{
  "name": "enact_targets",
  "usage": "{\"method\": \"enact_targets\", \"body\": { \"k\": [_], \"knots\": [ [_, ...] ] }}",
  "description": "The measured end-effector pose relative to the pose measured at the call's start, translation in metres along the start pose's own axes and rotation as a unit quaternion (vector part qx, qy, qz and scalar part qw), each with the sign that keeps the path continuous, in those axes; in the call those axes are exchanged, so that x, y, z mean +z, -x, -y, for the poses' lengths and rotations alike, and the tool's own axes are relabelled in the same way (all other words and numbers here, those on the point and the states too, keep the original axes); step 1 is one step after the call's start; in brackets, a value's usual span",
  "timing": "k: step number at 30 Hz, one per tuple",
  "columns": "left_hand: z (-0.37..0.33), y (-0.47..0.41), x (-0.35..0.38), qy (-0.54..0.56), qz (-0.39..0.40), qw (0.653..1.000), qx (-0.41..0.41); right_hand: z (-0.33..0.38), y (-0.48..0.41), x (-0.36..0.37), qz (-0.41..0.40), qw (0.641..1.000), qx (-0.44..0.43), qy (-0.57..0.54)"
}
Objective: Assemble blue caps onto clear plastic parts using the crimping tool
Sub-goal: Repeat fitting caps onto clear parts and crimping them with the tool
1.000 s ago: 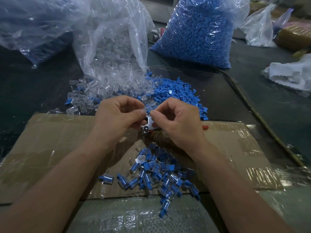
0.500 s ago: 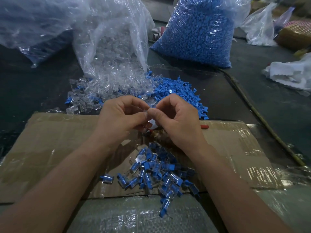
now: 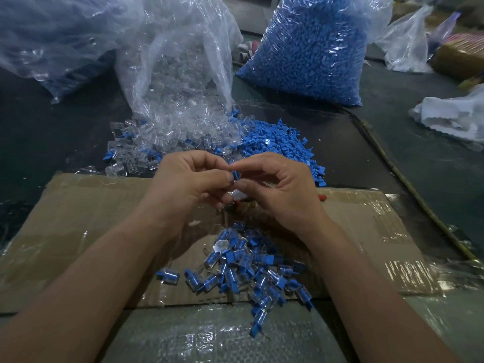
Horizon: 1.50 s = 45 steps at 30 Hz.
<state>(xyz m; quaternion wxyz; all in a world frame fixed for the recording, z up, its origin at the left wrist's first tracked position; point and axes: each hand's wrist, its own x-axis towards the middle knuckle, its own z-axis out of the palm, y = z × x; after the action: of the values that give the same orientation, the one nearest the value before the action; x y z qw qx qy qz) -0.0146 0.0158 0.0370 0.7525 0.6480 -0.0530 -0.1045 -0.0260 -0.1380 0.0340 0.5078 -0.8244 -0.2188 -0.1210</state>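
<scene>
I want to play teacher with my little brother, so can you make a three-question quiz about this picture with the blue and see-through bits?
1. True or false: the big bag of blue caps stands at the far end of the table.
2. What lies on the cardboard nearest the person? A) loose clear parts only B) a pile of finished pieces, clear with blue caps C) scissors
3. Fill in: the left hand and right hand pinch one small ____ piece between them.

Key
1. True
2. B
3. blue
</scene>
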Motion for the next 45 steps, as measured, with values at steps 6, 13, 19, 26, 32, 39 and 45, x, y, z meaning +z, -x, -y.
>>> {"method": "enact_targets", "body": {
  "k": [6, 13, 19, 26, 32, 39, 45],
  "knots": [
    [0.0018, -0.0005, -0.0035, 0.039, 0.015, 0.999, -0.022, -0.0041, 0.0012, -0.0003, -0.027, 0.999, -0.027, 0.014],
    [0.0008, -0.0026, -0.0054, 0.059, 0.043, 0.997, -0.029, -0.0080, 0.0016, -0.0018, -0.042, 0.998, -0.034, 0.029],
    [-0.0001, -0.0016, -0.0056, 0.063, 0.049, 0.996, -0.031, -0.0098, 0.0019, -0.0015, -0.053, 0.997, -0.045, 0.032],
    [0.0007, -0.0008, -0.0045, 0.045, 0.040, 0.998, -0.027, -0.0095, 0.0021, -0.0010, -0.055, 0.996, -0.049, 0.041],
    [0.0006, -0.0004, -0.0040, 0.051, 0.041, 0.997, -0.031, -0.0078, 0.0023, -0.0013, -0.057, 0.995, -0.054, 0.058],
    [0.0013, -0.0002, -0.0037, 0.052, 0.036, 0.998, -0.030, -0.0042, 0.0025, -0.0009, -0.062, 0.994, -0.062, 0.072],
    [0.0024, -0.0010, -0.0035, 0.042, 0.029, 0.998, -0.026, -0.0023, 0.0033, 0.0004, -0.060, 0.990, -0.086, 0.093]
  ]
}}
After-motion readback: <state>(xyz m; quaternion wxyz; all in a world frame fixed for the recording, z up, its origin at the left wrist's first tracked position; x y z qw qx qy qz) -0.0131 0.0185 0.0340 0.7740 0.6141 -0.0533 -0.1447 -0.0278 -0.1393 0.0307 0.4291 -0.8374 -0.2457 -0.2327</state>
